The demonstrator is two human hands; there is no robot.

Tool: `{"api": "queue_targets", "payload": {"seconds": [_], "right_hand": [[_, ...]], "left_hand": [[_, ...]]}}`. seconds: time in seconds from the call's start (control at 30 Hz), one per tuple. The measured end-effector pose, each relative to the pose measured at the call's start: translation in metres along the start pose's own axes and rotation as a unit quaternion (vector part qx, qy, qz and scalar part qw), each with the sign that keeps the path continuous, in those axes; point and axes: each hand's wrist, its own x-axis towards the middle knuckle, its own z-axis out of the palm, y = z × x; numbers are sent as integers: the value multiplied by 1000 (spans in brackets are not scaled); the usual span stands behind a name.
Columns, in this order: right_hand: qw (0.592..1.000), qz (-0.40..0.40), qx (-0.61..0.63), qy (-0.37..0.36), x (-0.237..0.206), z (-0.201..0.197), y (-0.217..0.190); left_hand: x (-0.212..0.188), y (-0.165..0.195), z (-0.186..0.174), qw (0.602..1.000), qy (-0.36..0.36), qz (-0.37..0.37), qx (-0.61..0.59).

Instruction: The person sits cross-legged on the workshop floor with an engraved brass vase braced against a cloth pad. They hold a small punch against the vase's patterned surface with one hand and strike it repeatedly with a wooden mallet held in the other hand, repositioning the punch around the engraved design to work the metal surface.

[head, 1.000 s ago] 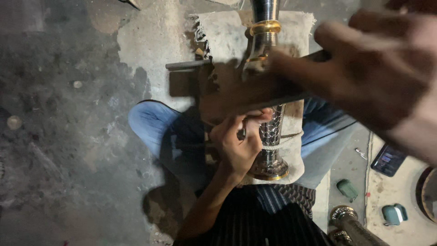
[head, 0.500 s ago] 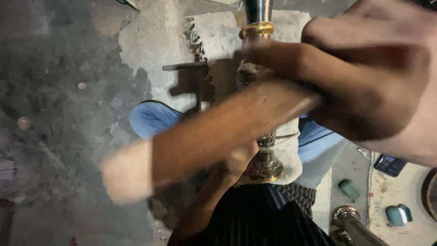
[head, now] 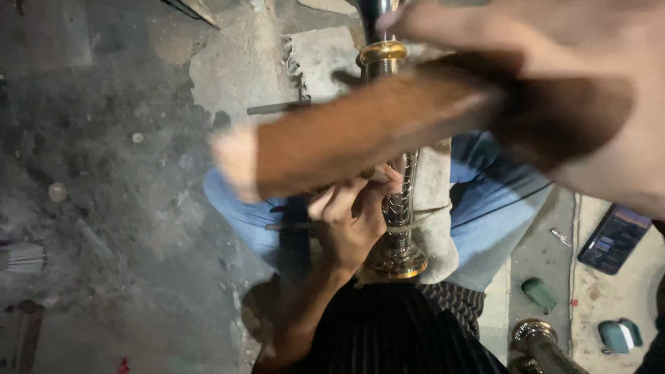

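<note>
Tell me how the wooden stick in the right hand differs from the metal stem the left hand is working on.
The wooden stick is plain brown with a pale end; the metal stem is shiny silver, patterned, with gold bands. The stick lies crosswise and is motion-blurred; the stem runs lengthwise over the lap, sharp and steady. The right hand grips the stick near the camera; the left hand rests beside the stem, lower down. Both are long and narrow.

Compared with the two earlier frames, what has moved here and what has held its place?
The right hand has swung the blurred wooden block out to the picture's left, across the ornate metal vase; a second ago it sat further right, over the vase. The left hand still holds a thin tool against the vase, which stays lying on the cloth over the lap.
</note>
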Motion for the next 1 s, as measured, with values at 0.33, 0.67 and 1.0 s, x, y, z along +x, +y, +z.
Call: {"api": "queue_targets", "payload": {"seconds": [0.33, 0.67, 1.0], "right_hand": [[978, 125, 136, -94, -46, 10, 26], [942, 254, -33, -220, -36, -1, 23], [918, 295, 204, 171, -98, 44, 29]], "left_hand": [[7, 0, -8, 998, -51, 10, 21], [28, -1, -9, 988, -154, -5, -11], [38, -2, -14, 978, -207, 6, -38]]}}
